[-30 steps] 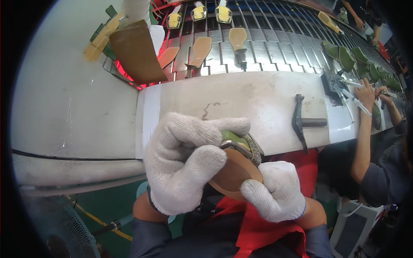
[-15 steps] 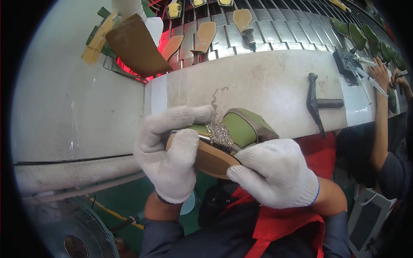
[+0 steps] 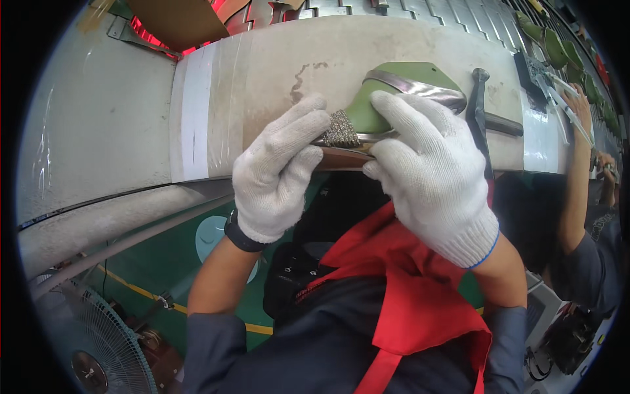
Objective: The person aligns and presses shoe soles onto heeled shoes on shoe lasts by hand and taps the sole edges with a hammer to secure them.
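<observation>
At the near edge of the bench lies a sandal (image 3: 342,130) on a green shoe last (image 3: 364,110), with a glittering strap, silver trim and a brown sole (image 3: 346,159). My left hand (image 3: 277,176), in a white knit glove, pinches the sandal's left end, next to the glittering strap. My right hand (image 3: 433,174), gloved the same way, grips the other side, fingers over the last and silver trim, thumb near the sole. Both hands hide parts of the sandal. A hammer (image 3: 481,118) lies just right of my right hand.
A slatted metal conveyor (image 3: 453,16) runs behind the bench (image 3: 262,72). At the right, a co-worker's hand (image 3: 579,108) is near syringes (image 3: 559,108), a dark block (image 3: 530,80) and green lasts (image 3: 554,49). A fan (image 3: 98,348) stands lower left; brown board (image 3: 177,23) hangs upper left.
The sandal has moved up in view and turned, so its sole now faces down toward me and shows less. My right hand has shifted onto the last, and my view has tipped lower.
</observation>
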The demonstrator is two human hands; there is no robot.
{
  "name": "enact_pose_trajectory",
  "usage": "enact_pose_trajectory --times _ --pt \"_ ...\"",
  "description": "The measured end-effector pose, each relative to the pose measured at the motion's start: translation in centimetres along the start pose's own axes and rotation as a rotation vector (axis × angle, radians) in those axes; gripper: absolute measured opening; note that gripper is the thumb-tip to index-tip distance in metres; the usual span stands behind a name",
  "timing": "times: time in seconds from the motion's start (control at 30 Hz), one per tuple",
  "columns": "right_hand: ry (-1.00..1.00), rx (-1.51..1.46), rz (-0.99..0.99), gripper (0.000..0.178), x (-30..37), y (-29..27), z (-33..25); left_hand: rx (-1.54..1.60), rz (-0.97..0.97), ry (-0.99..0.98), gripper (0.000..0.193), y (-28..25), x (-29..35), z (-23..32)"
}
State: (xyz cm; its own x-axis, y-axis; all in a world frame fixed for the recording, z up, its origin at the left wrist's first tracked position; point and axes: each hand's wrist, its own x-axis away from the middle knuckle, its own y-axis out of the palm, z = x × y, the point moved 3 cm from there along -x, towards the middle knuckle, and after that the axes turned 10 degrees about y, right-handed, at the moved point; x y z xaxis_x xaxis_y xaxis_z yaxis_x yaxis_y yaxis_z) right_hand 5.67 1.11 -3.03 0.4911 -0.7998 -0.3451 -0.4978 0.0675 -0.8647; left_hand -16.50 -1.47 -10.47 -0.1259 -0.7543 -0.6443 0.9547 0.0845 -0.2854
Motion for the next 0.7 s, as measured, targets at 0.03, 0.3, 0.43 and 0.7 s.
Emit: enact_pose_trajectory --times 0.03,0.3,0.43,0.7 --pt "0.007 0.011 -0.016 0.031 0.1 0.1 0.1 -0.003 -0.025 0.003 0.035 0.1 -0.1 0.1" --pt "0.011 -0.009 -0.003 0.028 -0.1 0.0 0.5 -0.005 -0.095 0.001 0.036 1.0 -1.5 0.6" --pt "0.032 -0.012 0.005 0.025 0.0 0.3 0.6 -0.024 -0.120 0.020 0.035 1.3 -2.0 0.7" --pt "0.047 -0.015 -0.023 0.022 -0.5 0.0 0.5 -0.115 -0.171 0.045 0.027 1.5 -3.2 1.6"
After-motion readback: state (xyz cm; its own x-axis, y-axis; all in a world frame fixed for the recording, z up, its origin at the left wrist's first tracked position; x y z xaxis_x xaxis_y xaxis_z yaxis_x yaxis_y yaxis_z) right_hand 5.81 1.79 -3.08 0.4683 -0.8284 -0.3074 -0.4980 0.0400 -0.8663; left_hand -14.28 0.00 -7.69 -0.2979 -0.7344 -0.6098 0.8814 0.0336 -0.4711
